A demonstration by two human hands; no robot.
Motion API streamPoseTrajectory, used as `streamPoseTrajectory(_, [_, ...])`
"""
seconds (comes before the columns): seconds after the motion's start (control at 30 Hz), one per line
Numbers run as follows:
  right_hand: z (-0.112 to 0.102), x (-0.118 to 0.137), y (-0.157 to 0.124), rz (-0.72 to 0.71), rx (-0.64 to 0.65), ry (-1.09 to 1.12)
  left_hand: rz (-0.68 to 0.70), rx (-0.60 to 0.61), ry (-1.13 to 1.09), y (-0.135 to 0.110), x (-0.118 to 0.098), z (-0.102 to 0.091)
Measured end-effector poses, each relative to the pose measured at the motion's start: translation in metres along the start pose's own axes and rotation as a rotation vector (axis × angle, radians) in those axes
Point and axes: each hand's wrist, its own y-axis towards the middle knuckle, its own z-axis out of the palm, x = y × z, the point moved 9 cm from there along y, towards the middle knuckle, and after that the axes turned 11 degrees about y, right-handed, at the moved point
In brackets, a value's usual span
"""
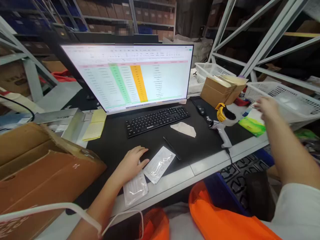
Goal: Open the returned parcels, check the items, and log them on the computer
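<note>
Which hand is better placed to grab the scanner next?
Right, probably. The right hand looks nearer the scanner, which lies towards that side; the left hand is over the top end of a white packet, farther off. Can't tell whether the right holds anything.

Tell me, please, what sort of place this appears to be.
Most likely a warehouse workstation: metal shelving with rows of brown boxes stands behind the monitor, which shows a spreadsheet-like table, and a handheld scanner lies on the desk.

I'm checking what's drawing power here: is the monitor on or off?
On: the monitor glows white, with a green column and an orange column showing.
</note>
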Motion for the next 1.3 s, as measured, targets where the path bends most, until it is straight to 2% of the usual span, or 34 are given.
streamPoseTrajectory(0.03, [0.029, 0.019, -0.005, 0.059, -0.033, 0.051, -0.001, 0.008, 0.003, -0.001, -0.001, -0.001])
streamPoseTrajectory(0.07, [0.069, 0.05, -0.012, 0.047, 0.015, 0.09, 0.003, 0.013, 0.006, -0.002, -0.003, -0.002])
streamPoseTrajectory(0.13, [0.159, 0.124, -0.031, -0.056, 0.204, 0.107, 0.015, 0.022, 0.003, -0.004, -0.004, -0.004])
streamPoseTrajectory(0.2, [0.227, 0.184, -0.049, -0.132, 0.272, 0.101, 0.023, 0.034, -0.008, -0.005, -0.005, -0.004])
streamPoseTrajectory(0.27, [0.271, 0.221, -0.058, -0.177, 0.277, 0.071, 0.02, 0.043, -0.024, -0.007, -0.005, -0.007])
streamPoseTrajectory(0.33, [0.293, 0.236, -0.06, -0.18, 0.25, 0.032, 0.015, 0.045, -0.037, -0.008, -0.007, -0.011])
streamPoseTrajectory(0.4, [0.302, 0.237, -0.057, -0.172, 0.212, 0.002, 0.015, 0.042, -0.04, -0.01, -0.009, -0.015])
streamPoseTrajectory(0.63, [0.313, 0.235, -0.057, -0.214, 0.105, -0.041, -0.01, 0.088, 0.008, -0.014, -0.012, -0.019])
streamPoseTrajectory(0.9, [0.322, 0.226, -0.064, -0.27, 0.107, -0.032, -0.248, 0.288, 0.111, -0.033, 0.01, -0.016])
streamPoseTrajectory(1.07, [0.321, 0.228, -0.064, -0.287, 0.108, -0.028, -0.266, 0.364, 0.115, -0.033, 0.021, -0.009])
streamPoseTrajectory(1.23, [0.292, 0.257, -0.068, -0.332, 0.063, 0.116, -0.258, 0.347, 0.164, -0.028, 0.027, -0.005])
streamPoseTrajectory(1.3, [0.29, 0.284, -0.086, -0.413, 0.219, 0.2, -0.243, 0.339, 0.167, -0.026, 0.029, -0.003])
